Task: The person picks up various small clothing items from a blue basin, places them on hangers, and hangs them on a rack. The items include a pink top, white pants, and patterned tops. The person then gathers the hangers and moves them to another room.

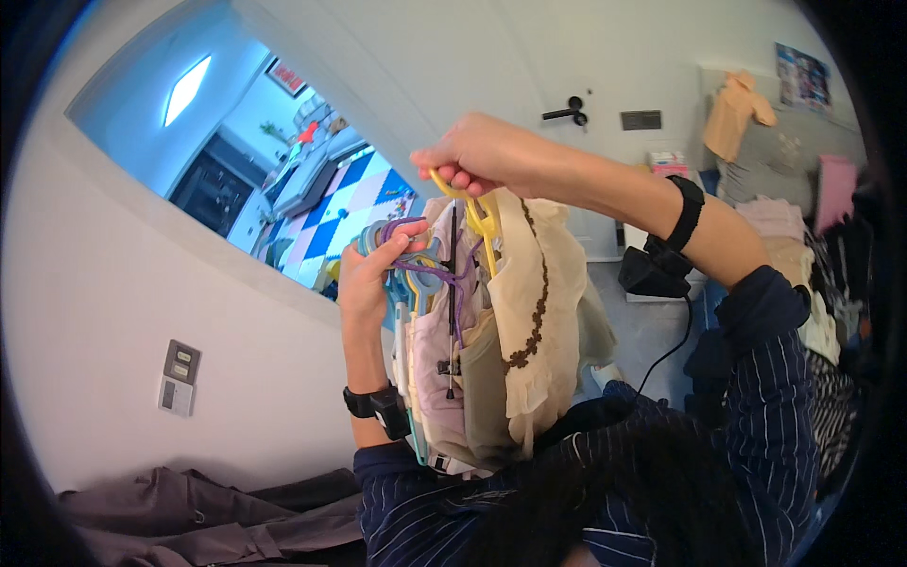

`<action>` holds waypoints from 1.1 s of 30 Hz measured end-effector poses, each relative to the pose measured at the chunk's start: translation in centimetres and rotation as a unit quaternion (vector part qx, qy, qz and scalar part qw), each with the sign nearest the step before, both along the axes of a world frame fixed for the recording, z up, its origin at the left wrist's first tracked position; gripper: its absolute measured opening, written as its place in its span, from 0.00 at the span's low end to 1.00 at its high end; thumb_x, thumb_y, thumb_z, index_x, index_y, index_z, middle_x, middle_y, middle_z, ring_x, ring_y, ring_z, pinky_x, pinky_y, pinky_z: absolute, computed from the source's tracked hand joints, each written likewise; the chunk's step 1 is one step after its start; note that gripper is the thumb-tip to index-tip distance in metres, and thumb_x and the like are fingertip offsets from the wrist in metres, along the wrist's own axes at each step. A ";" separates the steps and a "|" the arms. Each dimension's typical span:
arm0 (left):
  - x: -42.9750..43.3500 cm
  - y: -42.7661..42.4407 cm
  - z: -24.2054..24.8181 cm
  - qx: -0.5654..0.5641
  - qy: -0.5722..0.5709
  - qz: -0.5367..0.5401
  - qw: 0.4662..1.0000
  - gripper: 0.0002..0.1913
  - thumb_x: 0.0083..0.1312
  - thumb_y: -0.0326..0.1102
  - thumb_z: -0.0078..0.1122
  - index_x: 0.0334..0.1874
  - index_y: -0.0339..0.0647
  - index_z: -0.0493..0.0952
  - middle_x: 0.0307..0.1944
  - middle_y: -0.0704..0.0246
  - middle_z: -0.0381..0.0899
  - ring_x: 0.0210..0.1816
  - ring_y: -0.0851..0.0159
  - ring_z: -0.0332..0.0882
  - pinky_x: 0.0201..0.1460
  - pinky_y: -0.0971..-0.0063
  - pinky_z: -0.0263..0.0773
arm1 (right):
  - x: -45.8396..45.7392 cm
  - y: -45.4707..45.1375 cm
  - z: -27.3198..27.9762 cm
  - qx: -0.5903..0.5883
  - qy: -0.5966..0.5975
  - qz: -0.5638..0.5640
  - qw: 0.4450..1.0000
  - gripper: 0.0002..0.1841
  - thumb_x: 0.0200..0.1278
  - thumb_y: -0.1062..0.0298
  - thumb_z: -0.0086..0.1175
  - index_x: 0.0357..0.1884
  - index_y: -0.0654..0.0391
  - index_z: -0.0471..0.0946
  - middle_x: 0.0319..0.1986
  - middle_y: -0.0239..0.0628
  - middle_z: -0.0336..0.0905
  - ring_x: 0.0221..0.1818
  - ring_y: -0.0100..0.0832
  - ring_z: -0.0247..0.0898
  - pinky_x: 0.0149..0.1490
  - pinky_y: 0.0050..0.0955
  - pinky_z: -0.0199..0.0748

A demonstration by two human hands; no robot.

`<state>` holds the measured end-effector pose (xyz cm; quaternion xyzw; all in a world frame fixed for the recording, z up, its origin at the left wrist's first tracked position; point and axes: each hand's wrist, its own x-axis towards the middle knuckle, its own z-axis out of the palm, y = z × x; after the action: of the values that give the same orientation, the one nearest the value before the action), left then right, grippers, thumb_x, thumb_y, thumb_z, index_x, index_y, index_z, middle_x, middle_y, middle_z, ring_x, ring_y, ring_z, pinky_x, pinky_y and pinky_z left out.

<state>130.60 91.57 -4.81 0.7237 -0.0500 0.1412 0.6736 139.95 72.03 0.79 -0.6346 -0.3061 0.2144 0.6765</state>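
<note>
My left hand [375,266] grips a bundle of clothes hangers [421,280], mostly blue, with purple and yellow ones among them. From these hang several garments, including a pale pink one [436,354] and a grey-green one [482,390]. A black-and-silver clip hanger [452,283] stands out in the bunch. Higher up, my right hand [482,159] holds the hook of a yellow hanger [483,220]. On it hangs a cream garment [538,305] with brown flower trim, right beside the other clothes.
A white door [496,71] with a black handle [567,112] is ahead. Through the doorway at left lies a blue-and-white foam mat [347,205]. Wall switches [181,361] and dark clothing [212,510] are at left. Clothes [779,241] are piled at right. A black cable [673,347] trails from my right wrist.
</note>
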 end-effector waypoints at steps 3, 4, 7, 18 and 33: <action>2.1 0.4 -0.8 0.017 0.023 0.033 0.999 0.14 0.57 0.30 0.58 0.42 0.27 0.76 0.33 0.62 0.81 0.32 0.72 0.78 0.38 0.79 0.72 | 6.4 -1.7 -0.9 0.059 0.040 0.047 0.996 0.12 0.60 0.65 0.48 0.19 0.56 0.68 0.11 0.19 0.53 0.12 0.14 0.45 0.16 0.14 0.44; 2.6 1.1 -0.7 0.023 0.023 0.057 0.998 0.13 0.57 0.30 0.57 0.40 0.27 0.77 0.31 0.63 0.81 0.30 0.72 0.77 0.36 0.80 0.73 | 9.0 -2.1 -0.5 0.068 0.070 0.055 0.994 0.13 0.60 0.65 0.47 0.18 0.54 0.66 0.11 0.19 0.52 0.12 0.14 0.43 0.16 0.14 0.42; 3.9 1.8 -0.2 0.027 -0.021 0.178 0.984 0.12 0.57 0.30 0.58 0.38 0.27 0.77 0.30 0.64 0.81 0.29 0.72 0.77 0.35 0.80 0.73 | 16.0 -2.1 0.3 0.117 0.077 0.112 0.984 0.15 0.60 0.63 0.47 0.16 0.52 0.62 0.12 0.18 0.48 0.12 0.14 0.38 0.17 0.14 0.39; 12.0 6.0 0.0 0.022 -0.043 0.370 0.928 0.07 0.54 0.29 0.61 0.28 0.30 0.79 0.26 0.65 0.81 0.28 0.72 0.77 0.34 0.81 0.71 | 25.0 8.7 -1.3 0.061 0.080 0.189 0.977 0.13 0.63 0.63 0.45 0.19 0.51 0.64 0.14 0.17 0.49 0.14 0.13 0.38 0.18 0.13 0.43; 21.2 18.9 -7.1 0.066 -0.013 0.446 0.893 0.06 0.52 0.29 0.61 0.25 0.32 0.78 0.23 0.68 0.79 0.26 0.74 0.75 0.32 0.83 0.68 | 40.5 25.5 -9.1 0.111 0.072 0.160 0.978 0.13 0.60 0.64 0.44 0.18 0.51 0.61 0.15 0.19 0.53 0.16 0.14 0.40 0.17 0.15 0.37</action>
<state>151.75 110.44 -11.93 0.7110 0.2600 0.4322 0.4901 180.44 97.51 -8.27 -0.4815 -0.3764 0.3296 0.7196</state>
